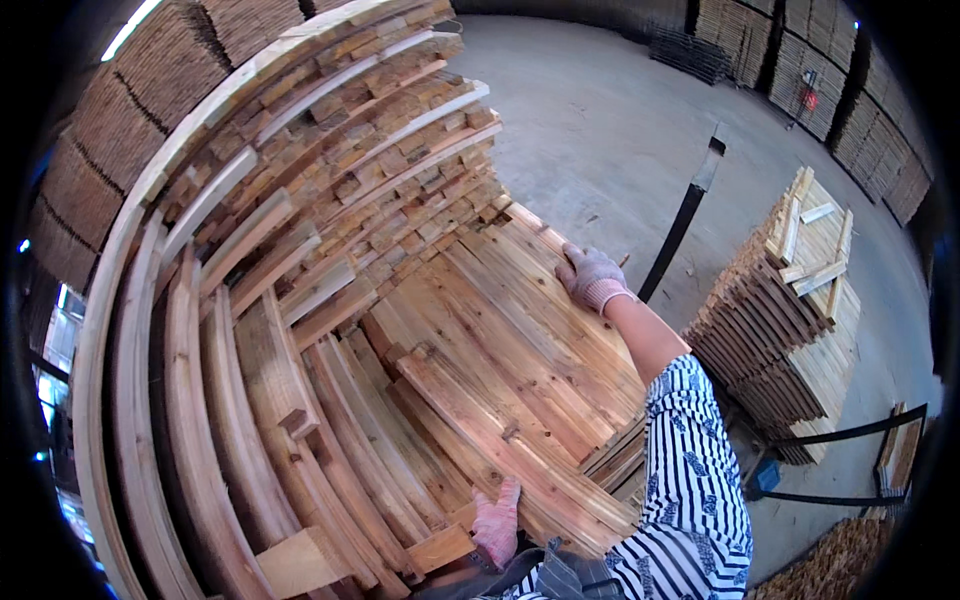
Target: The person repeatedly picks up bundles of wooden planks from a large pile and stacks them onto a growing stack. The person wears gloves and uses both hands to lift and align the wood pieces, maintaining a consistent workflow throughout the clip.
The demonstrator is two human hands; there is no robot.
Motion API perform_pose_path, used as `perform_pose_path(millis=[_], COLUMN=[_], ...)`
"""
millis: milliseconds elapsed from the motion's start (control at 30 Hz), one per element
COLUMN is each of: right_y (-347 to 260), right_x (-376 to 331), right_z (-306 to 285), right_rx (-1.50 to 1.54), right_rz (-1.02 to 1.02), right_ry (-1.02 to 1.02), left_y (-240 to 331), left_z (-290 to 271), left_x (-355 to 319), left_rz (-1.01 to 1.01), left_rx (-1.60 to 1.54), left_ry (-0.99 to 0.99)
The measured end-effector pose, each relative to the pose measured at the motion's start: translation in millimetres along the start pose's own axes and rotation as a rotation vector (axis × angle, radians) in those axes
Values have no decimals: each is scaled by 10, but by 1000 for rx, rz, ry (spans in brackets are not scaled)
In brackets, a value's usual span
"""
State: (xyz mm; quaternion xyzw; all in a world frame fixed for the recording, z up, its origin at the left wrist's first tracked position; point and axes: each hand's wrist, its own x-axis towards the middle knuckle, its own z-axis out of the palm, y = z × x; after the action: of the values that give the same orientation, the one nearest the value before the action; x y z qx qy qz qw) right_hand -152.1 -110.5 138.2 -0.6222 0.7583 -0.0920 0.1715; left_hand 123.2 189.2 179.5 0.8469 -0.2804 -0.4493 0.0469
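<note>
My right hand (592,278), in a pale knitted glove, reaches out to the far right edge of a layer of wooden boards (520,310). Its fingertips rest on the edge board, spread a little apart. Close to my body, my left hand (495,522) in a pinkish glove touches the near edge of a loose board (500,440) that lies raised on the layer. The thumb and fingers of that hand are apart. Both palms are hidden. Left of this hand, a short wood block (440,548) lies across the board ends.
Long planks (190,400) stand in bent-looking rows at left. Behind rises a high stack of board ends (400,140). A black metal post (680,225) stands beyond my right hand. At right are a pallet-like board stack (770,330) and a black bar (850,428).
</note>
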Motion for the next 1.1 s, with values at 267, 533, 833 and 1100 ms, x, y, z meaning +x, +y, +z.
perform_pose_path(millis=[267, 533, 833, 1100], right_y=[-612, -815, -754, -383], right_x=[-1583, -2887, -3339, -3944], right_z=[367, 494, 354, 398], right_rx=[-190, 443, 464, 1180], right_rz=[-389, -220, 64, 309], right_ry=[-102, -338, -462, -577], left_y=[-331, -309, -627, -1410], left_z=[178, 368, 160, 360], left_x=[380, 460, 236, 26], left_rz=[349, 120, 147, 499], left_rx=[-541, -1292, -1028, -724], left_ry=[-255, -600, -764, -708])
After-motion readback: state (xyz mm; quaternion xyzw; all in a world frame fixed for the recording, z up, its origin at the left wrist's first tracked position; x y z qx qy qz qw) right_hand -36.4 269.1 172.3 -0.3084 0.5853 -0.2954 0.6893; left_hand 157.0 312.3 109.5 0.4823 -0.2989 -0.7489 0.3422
